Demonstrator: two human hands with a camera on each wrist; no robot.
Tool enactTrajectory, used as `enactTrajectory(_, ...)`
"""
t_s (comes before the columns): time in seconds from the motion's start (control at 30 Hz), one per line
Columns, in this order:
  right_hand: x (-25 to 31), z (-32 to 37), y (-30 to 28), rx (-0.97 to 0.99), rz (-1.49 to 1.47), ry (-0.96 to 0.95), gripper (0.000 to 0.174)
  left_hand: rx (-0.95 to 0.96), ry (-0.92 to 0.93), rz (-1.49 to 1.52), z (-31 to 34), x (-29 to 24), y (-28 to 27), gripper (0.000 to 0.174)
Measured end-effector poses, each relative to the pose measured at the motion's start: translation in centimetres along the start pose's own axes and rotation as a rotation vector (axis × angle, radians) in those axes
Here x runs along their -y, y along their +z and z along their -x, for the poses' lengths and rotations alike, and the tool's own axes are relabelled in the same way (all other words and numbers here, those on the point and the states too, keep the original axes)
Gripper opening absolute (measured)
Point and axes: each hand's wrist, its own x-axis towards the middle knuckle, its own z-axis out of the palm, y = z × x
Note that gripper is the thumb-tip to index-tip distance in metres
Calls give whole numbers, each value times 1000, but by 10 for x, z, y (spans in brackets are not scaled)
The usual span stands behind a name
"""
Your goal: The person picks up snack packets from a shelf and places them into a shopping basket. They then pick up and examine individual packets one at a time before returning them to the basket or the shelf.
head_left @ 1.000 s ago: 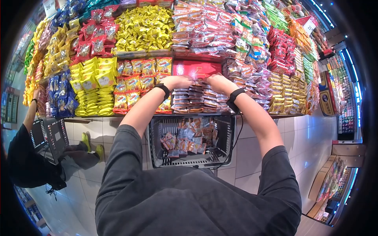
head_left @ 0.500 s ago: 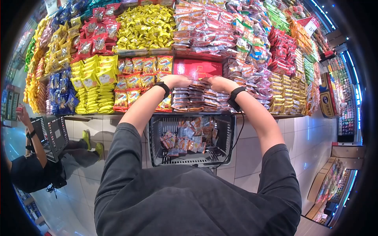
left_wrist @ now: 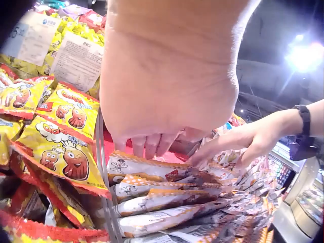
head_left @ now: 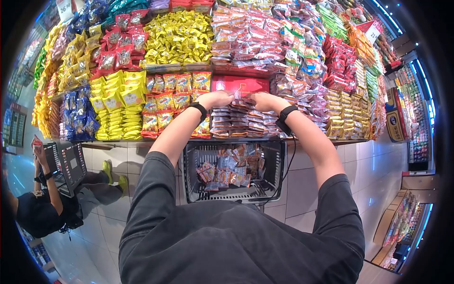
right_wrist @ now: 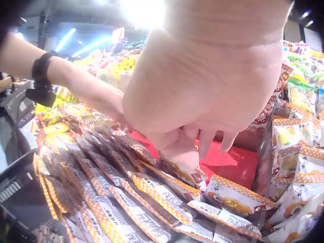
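At the back of the packed rows, the left hand and right hand work near each other, so light, even contact would suit the slippery wrappers best. Keeping the white-and-orange snack packets upright and supported from both sides should stop them fanning over; pressing hard could crush the contents or topple neighbours. The right hand's fingers are parted and partly extended, touching the packet tops, with no closed grip showing. The left hand's fingers reach down beside the packets, their tips hidden; whether they pinch one cannot be told. The packets lie directly beneath and in front of both hands, with the red panel just behind and the shopping basket nearer the body.
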Motion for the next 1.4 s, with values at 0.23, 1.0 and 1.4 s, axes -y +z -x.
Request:
enactTrajectory(0.23,-2,39,2,-543,19,-293,60,-756,478,35,85,-59,10,23)
enactTrajectory(1.0,163,260,265,-370,-863,183,45,-8,-727,-17,155,114,385,67)
enactTrajectory(1.4,158,215,218,-299,-1290,168,30,-228,-131,769,199,3,201,26)
